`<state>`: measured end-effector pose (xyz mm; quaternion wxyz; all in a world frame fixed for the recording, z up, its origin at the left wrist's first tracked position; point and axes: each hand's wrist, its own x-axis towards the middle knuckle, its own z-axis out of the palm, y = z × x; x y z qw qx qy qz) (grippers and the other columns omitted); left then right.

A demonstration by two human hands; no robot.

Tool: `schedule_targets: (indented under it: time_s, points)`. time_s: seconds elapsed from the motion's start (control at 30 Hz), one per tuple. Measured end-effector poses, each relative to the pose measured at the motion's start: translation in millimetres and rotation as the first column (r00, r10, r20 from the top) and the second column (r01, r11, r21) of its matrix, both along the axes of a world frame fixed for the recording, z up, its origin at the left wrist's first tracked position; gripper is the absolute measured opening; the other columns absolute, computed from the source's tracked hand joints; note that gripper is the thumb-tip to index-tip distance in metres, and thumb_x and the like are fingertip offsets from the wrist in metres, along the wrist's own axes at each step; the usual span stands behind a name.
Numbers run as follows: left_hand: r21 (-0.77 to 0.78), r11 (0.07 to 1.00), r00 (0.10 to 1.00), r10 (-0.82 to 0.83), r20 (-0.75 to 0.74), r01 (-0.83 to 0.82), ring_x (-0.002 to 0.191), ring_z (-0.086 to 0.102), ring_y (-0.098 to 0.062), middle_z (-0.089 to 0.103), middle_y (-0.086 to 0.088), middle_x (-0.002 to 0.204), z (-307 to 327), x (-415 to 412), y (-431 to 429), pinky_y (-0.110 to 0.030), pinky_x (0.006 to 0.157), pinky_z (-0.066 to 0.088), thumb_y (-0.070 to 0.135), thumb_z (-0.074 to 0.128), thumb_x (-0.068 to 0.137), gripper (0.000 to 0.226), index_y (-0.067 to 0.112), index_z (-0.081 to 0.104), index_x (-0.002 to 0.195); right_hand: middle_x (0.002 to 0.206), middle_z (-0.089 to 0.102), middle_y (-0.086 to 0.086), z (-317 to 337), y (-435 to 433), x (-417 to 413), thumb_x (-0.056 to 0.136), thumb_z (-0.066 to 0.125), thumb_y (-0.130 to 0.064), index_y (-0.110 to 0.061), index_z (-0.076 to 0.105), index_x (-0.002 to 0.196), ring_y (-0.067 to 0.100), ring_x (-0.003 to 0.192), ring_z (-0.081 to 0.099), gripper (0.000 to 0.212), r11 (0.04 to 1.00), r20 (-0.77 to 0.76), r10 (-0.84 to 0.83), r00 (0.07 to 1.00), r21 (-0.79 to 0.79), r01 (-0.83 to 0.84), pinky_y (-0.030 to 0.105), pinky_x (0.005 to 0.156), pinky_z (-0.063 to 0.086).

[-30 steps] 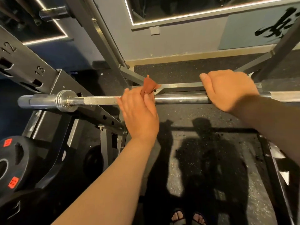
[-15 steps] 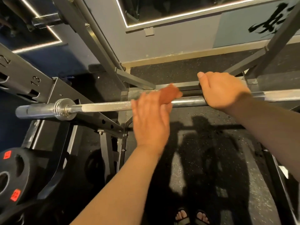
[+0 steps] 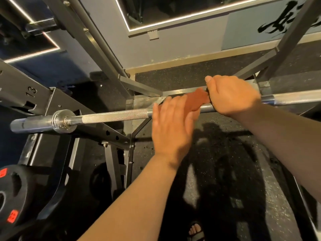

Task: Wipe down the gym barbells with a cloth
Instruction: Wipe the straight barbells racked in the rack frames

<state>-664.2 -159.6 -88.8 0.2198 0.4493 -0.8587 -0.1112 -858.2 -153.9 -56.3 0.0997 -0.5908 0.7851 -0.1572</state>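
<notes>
A steel barbell [image 3: 114, 117] lies across the rack from left to right. Its knurled shaft and left sleeve are bare. My left hand [image 3: 172, 126] lies over the bar with fairly straight fingers and presses a reddish-brown cloth [image 3: 196, 100] against it. The cloth sticks out to the right of that hand and reaches my right hand [image 3: 231, 94], which grips the bar with its fingers curled over the top. The part of the cloth under my left palm is hidden.
The grey rack upright [image 3: 26, 96] with numbered holes carries the bar's left end. Black weight plates [image 3: 15, 193] with red labels hang at the lower left. Rack beams [image 3: 144, 87] cross behind the bar. Below is speckled rubber flooring [image 3: 217, 171], and sandalled feet [image 3: 196, 230] show at the bottom.
My left hand has slid right along the bar with the cloth and now sits next to my right hand. The right hand keeps its grip.
</notes>
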Motion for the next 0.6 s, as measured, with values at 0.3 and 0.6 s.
schedule_targets:
  time_s: [0.3, 0.6]
  points:
    - [0.173, 0.915, 0.877, 0.400, -0.267, -0.365, 0.149, 0.024, -0.025, 0.053, -0.002, 0.138, -2, -69, 20, -0.046, 0.125, -0.014, 0.026, 0.035, 0.102, 0.036, 0.016, 0.056, 0.130, 0.092, 0.060, 0.014, 0, 0, -1, 0.112, 0.016, -0.042, -0.014, 0.055, 0.096, 0.035, 0.083, 0.054, 0.051, 0.997, 0.029, -0.042, 0.999, -0.057, 0.044, 0.039, 0.072, 0.035]
    - [-0.048, 0.995, 0.996, 0.091, -0.023, -0.092, 0.133, 0.047, -0.025, 0.057, 0.000, 0.130, -3, -8, -1, -0.054, 0.125, 0.012, 0.031, 0.041, 0.104, 0.037, 0.017, 0.052, 0.137, 0.094, 0.060, 0.012, 5, 2, -4, 0.112, 0.017, -0.040, -0.010, 0.059, 0.101, 0.037, 0.091, 0.058, 0.053, 0.998, 0.066, 0.060, 0.996, -0.040, -0.058, 0.041, 0.075, 0.039]
